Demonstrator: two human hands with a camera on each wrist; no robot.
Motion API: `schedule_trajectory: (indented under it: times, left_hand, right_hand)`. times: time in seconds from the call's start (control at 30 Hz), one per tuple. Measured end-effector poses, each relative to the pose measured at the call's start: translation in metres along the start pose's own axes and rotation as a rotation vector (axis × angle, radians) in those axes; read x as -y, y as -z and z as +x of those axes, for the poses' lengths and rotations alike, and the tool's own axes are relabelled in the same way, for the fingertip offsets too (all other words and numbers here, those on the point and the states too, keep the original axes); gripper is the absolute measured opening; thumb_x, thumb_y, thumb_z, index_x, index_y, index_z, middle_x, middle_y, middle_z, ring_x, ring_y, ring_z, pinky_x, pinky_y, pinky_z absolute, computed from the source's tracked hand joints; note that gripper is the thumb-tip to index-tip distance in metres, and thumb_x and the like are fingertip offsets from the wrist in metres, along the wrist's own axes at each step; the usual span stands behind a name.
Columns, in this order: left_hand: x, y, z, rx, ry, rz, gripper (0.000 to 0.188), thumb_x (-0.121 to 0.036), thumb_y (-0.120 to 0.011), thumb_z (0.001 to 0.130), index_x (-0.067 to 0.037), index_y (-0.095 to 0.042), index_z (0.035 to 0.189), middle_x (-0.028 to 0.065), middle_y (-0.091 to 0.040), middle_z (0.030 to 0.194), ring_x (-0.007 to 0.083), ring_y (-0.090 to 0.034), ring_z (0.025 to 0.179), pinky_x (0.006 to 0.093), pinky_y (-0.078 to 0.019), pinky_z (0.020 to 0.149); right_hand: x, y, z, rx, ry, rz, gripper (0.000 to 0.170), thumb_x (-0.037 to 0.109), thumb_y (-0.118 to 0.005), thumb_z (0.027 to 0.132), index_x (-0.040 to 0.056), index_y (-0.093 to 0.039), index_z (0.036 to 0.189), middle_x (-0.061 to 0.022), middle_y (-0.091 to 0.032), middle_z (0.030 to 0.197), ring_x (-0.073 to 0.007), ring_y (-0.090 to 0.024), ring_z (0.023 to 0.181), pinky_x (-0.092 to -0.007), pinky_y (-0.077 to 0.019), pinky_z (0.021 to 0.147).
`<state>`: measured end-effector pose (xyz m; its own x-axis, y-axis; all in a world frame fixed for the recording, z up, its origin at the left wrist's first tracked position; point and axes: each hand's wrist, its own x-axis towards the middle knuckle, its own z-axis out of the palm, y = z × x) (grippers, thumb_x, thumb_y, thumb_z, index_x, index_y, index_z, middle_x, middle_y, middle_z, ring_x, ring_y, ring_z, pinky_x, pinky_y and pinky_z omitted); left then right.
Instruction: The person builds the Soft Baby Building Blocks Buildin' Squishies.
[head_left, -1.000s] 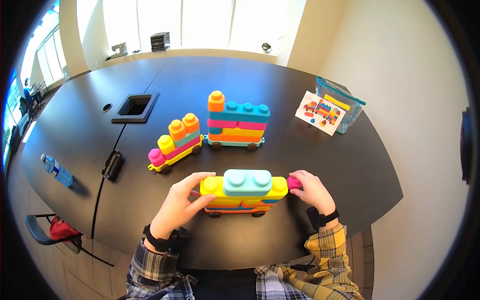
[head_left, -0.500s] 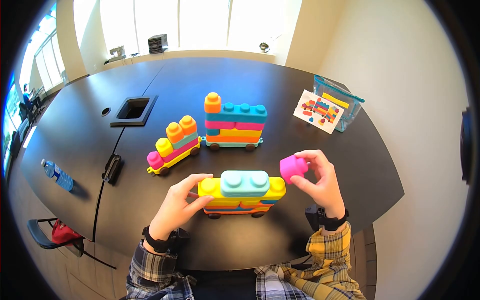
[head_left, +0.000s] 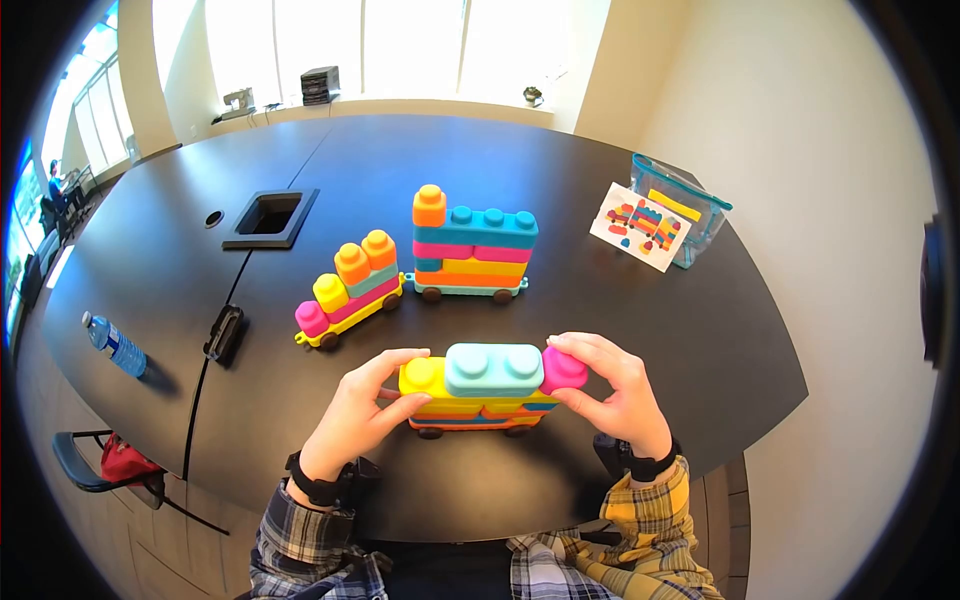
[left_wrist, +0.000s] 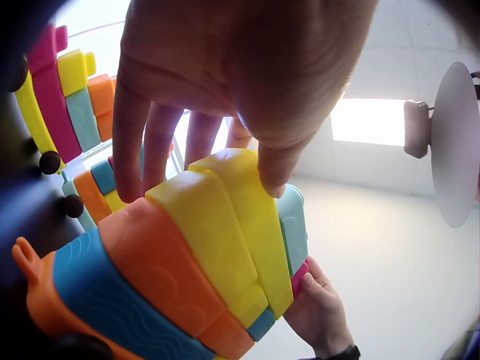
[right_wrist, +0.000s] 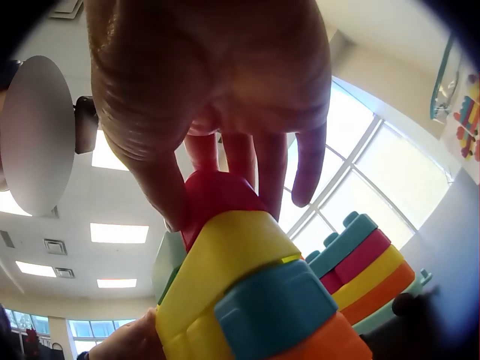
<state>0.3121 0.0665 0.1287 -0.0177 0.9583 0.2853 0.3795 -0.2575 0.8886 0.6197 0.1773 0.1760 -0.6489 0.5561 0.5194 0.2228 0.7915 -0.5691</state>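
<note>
A wheeled block car point(head_left: 470, 412) of stacked yellow, orange and blue building blocks stands on the table in front of me. A light teal block point(head_left: 494, 370) tops its middle. My left hand point(head_left: 362, 405) grips the car's left end, fingers behind and thumb in front of the yellow top layer point(left_wrist: 247, 217). My right hand point(head_left: 618, 392) pinches a magenta block point(head_left: 566, 368) between thumb and fingers. That magenta block sits over the right end of the yellow layer, beside the teal block; in the right wrist view its lower edge meets the yellow block point(right_wrist: 232, 247).
Two more block cars stand farther back, a low stepped one point(head_left: 350, 295) and a taller one point(head_left: 475, 250). A picture card point(head_left: 640, 228) leans on a clear zip bag point(head_left: 705, 235) at right. A water bottle point(head_left: 115, 345) and a dark case point(head_left: 224, 333) are at left.
My right hand lifted the magenta block from beside the car's right end, turned it knob up, and brought it left onto the yellow layer's right end. The left hand kept its grip.
</note>
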Motion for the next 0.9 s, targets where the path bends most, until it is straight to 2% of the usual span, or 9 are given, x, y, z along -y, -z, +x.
schedule_trajectory:
  times: [0.27,0.33,0.37,0.43,0.53,0.57,0.6,0.7,0.9]
  left_hand:
    - [-0.003,0.002,-0.004,0.022,-0.002,0.068,0.059,-0.01,-0.08,0.092,-0.007,-0.056,0.146,0.0127,-0.066,0.136,0.0254,-0.069,0.118,0.0369,-0.0627,0.092]
    - [-0.008,0.002,-0.008,0.013,-0.025,0.127,0.065,-0.009,-0.082,0.09,-0.008,-0.054,0.148,0.0122,-0.065,0.139,0.0262,-0.069,0.119,0.036,-0.0621,0.09]
    - [-0.01,0.002,-0.01,0.053,0.073,0.124,0.069,-0.01,-0.084,0.088,-0.008,-0.052,0.149,0.0121,-0.064,0.14,0.0287,-0.069,0.118,0.0381,-0.0619,0.091]
    - [-0.003,0.002,-0.011,0.095,0.17,0.118,0.073,-0.011,-0.086,0.086,-0.009,-0.05,0.151,0.0119,-0.063,0.141,0.0311,-0.07,0.116,0.0402,-0.0618,0.093]
    - [0.025,0.0,-0.007,0.226,0.16,0.232,0.067,-0.012,-0.086,0.085,-0.008,-0.055,0.145,0.0136,-0.067,0.133,0.0352,-0.071,0.113,0.0436,-0.0608,0.093]
    - [0.027,-0.001,-0.003,0.231,0.062,0.29,0.063,-0.012,-0.085,0.085,-0.006,-0.055,0.141,0.0162,-0.067,0.128,0.0381,-0.07,0.111,0.0443,-0.0602,0.092]
    - [0.028,-0.002,0.001,0.235,-0.037,0.349,0.059,-0.012,-0.084,0.085,-0.004,-0.056,0.137,0.0188,-0.067,0.123,0.0411,-0.07,0.108,0.0449,-0.0596,0.092]
    - [0.027,-0.008,0.018,0.233,-0.001,0.347,0.056,-0.009,-0.083,0.084,-0.004,-0.057,0.133,0.0205,-0.068,0.12,0.0432,-0.069,0.107,0.0471,-0.0581,0.092]
    - [0.026,-0.043,0.091,0.174,-0.135,0.31,0.048,-0.007,-0.081,0.085,-0.004,-0.061,0.129,0.0179,-0.072,0.112,0.0403,-0.071,0.104,0.045,-0.0588,0.088]
  right_hand:
    - [-0.013,-0.009,-0.007,-0.029,0.02,0.04,0.066,0.014,-0.087,0.084,0.0053,-0.061,0.145,-0.0184,-0.068,0.137,-0.0345,-0.068,0.124,-0.0419,-0.0526,0.108]
    - [-0.016,-0.01,-0.012,0.012,-0.222,0.314,0.075,0.019,-0.091,0.083,0.0051,-0.058,0.148,-0.0173,-0.067,0.14,-0.0328,-0.066,0.129,-0.0416,-0.0502,0.111]
    - [-0.022,-0.01,-0.012,0.012,-0.219,0.312,0.075,0.019,-0.091,0.083,0.0051,-0.058,0.148,-0.0173,-0.067,0.14,-0.0328,-0.066,0.129,-0.0416,-0.0502,0.111]
    - [-0.038,-0.012,-0.014,0.182,-0.227,0.094,0.079,0.021,-0.094,0.079,0.0042,-0.058,0.147,-0.0159,-0.068,0.138,-0.0304,-0.066,0.128,-0.0404,-0.0497,0.111]
    - [-0.058,-0.023,-0.016,0.353,-0.263,0.169,0.076,0.019,-0.096,0.075,0.0037,-0.061,0.14,-0.0145,-0.071,0.131,-0.0287,-0.068,0.123,-0.0401,-0.0512,0.109]
    - [-0.062,-0.026,-0.016,0.408,-0.271,0.19,0.075,0.017,-0.096,0.074,0.0036,-0.062,0.139,-0.0137,-0.072,0.128,-0.0281,-0.068,0.12,-0.0401,-0.0521,0.108]
    - [-0.068,-0.03,-0.018,0.405,-0.267,0.191,0.075,0.017,-0.096,0.074,0.0036,-0.062,0.139,-0.0137,-0.072,0.128,-0.0281,-0.068,0.12,-0.0401,-0.0521,0.108]
    - [-0.081,-0.032,-0.023,0.398,-0.276,0.249,0.074,0.014,-0.096,0.073,0.0039,-0.062,0.138,-0.0122,-0.071,0.126,-0.0265,-0.068,0.119,-0.0395,-0.0532,0.106]
    - [-0.09,0.002,-0.033,0.063,-0.268,0.218,0.074,0.008,-0.095,0.072,0.0038,-0.062,0.138,-0.0091,-0.07,0.129,-0.0227,-0.068,0.12,-0.0386,-0.0532,0.105]
